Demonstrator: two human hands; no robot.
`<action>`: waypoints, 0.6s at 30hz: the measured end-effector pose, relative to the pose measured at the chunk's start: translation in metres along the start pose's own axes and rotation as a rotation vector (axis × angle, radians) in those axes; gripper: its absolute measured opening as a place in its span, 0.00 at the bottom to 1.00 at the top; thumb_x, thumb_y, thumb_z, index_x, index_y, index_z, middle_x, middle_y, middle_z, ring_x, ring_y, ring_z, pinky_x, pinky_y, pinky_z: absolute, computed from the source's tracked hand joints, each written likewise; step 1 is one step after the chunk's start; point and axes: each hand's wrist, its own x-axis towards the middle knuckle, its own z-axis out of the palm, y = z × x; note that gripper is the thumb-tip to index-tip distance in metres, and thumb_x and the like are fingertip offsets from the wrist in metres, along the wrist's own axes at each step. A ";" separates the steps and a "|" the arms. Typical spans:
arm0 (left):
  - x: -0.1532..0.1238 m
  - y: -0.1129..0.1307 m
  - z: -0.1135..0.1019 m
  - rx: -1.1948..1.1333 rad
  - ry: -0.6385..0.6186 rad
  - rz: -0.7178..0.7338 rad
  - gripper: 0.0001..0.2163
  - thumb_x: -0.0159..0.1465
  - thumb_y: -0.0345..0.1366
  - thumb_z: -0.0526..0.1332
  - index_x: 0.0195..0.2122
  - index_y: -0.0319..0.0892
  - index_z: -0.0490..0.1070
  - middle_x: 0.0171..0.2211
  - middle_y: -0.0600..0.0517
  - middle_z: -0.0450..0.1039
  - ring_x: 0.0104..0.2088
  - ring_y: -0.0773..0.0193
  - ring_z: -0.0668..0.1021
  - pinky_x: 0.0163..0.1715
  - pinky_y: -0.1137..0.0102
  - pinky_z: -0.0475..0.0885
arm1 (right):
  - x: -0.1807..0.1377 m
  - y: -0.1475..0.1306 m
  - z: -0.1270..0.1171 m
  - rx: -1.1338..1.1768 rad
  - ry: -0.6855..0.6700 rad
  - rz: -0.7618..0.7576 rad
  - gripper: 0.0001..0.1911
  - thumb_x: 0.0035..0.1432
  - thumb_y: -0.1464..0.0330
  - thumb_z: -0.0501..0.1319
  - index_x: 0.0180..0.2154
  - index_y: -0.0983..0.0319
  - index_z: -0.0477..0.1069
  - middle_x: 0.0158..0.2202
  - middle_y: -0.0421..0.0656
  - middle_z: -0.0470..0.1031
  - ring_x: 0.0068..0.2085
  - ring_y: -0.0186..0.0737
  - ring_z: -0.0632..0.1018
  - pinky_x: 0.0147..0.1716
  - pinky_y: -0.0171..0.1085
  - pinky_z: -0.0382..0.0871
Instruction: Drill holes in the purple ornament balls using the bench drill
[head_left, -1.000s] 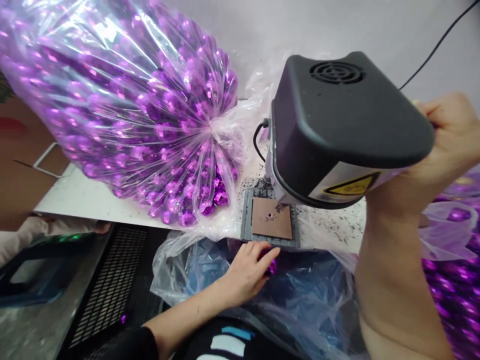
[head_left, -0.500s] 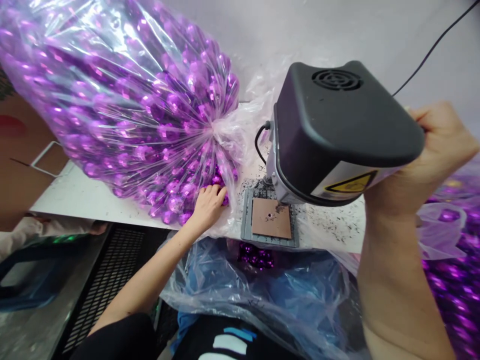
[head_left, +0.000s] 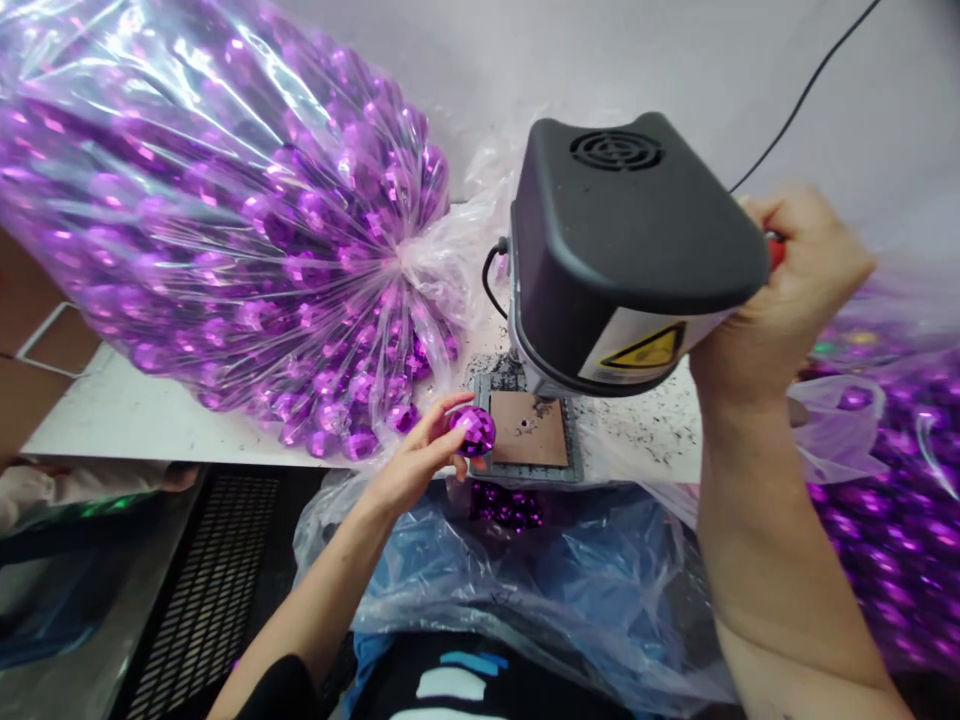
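Note:
Between the thumb and fingers of my left hand (head_left: 420, 455) is a shiny purple faceted ball (head_left: 474, 431). It is held at the left edge of a brown square plate (head_left: 529, 430) with a small hole in its middle. That plate lies on a grey grooved base (head_left: 574, 462). Above it stands a black machine head (head_left: 637, 230) with a round vent and a yellow warning label. My right hand (head_left: 795, 280) is wrapped round a red handle (head_left: 776, 250) on the machine's right side, mostly hidden by the fingers.
A big clear bag of purple balls (head_left: 247, 230) lies on the white table (head_left: 97, 410) at left. An open plastic bag (head_left: 600, 570) with purple balls hangs at the table's front. More bagged purple balls (head_left: 900, 540) are at right. Dark shavings litter the table. Another person's sleeve (head_left: 67, 490) shows at left.
My left hand has moved right from the mouth of the big bag and now holds a purple ball beside the plate. My right hand stays at the machine; the whole view has shifted slightly.

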 end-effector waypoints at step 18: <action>0.064 -0.055 0.041 0.933 0.209 0.546 0.20 0.61 0.41 0.68 0.52 0.43 0.68 0.50 0.45 0.74 0.51 0.54 0.75 0.52 0.59 0.70 | -0.001 -0.008 -0.002 0.114 -0.063 0.020 0.22 0.66 0.59 0.52 0.25 0.67 0.55 0.23 0.33 0.50 0.26 0.16 0.54 0.30 0.27 0.47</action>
